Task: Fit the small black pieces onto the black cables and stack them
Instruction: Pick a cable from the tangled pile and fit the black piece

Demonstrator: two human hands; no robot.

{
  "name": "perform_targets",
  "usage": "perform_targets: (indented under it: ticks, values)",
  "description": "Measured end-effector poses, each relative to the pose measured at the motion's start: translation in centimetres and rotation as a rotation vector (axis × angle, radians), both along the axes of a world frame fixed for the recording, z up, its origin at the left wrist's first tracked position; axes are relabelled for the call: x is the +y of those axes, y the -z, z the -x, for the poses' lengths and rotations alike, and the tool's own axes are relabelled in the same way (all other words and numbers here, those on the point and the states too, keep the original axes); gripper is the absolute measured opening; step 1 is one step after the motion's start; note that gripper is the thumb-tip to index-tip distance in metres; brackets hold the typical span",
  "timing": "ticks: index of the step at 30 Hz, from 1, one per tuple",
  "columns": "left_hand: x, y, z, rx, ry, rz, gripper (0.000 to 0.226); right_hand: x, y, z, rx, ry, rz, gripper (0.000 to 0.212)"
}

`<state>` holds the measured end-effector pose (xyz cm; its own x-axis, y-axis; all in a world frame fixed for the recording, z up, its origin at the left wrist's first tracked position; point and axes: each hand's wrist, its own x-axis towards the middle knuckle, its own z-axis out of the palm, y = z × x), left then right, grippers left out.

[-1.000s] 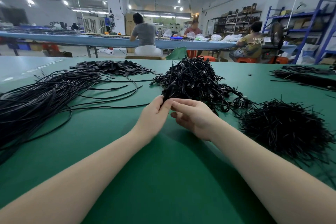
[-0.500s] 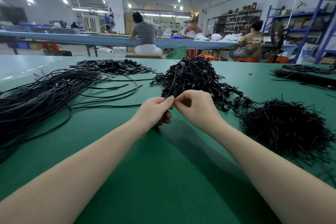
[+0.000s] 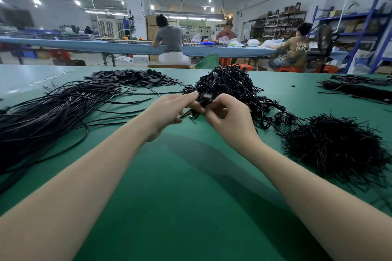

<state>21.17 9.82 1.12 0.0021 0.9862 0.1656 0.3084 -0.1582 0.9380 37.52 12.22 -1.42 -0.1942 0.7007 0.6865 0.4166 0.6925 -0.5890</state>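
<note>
Left hand point(image 3: 169, 110) & right hand point(image 3: 228, 116) meet mid-table, fingers of both pinching one small black piece point(image 3: 204, 100) w/ cable between them, just in front of tangled cable heap point(image 3: 231, 85). 1 bundle long cables point(image 3: 53, 112) left, 1 pile flat pieces point(image 3: 135, 77) behind, 1 pile short bits point(image 3: 335, 144) right, all on green table point(image 3: 191, 197).

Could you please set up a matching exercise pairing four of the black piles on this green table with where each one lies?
Things:
1. long loose cables
2. flat small black pieces
3. tangled heap of cables
4. bristly mound of short black strands

Places:
A. near right side of the table
B. far side, left of centre
C. left side, fanned toward the middle
D. far centre, just beyond both hands

Pairs: 1-C, 2-B, 3-D, 4-A
</note>
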Motion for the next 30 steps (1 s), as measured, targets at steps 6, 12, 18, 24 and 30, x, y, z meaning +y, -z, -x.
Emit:
perform_targets:
  ticks: [6, 12, 18, 24, 30]
  values:
    - [-0.3, 0.3, 0.2, 0.121, 0.145, -0.199, 0.022, 0.3, 0.3, -0.1, 0.106, -0.044, 0.216, 0.02]
    - [0.0, 0.9, -0.2, -0.025, 0.158, 0.055, 0.035, -0.5, 0.2, -0.4, -0.304, 0.134, -0.183, 0.004]
    - [0.2, 1.7, -0.1, 0.005, 0.063, -0.061, 0.003, -1.2, 0.3, -0.4, -0.27, 0.168, -0.411, 0.002]
    - [0.2, 2.1, -1.2, -0.154, 0.045, 0.032, 0.018, -0.7, 0.4, 0.0, -0.256, 0.176, -0.419, 0.01]
    - [-0.1, 1.2, -2.0, -0.395, 0.018, 0.279, 0.008, -0.4, 0.9, -0.5, -0.505, 0.212, -0.532, 0.006]
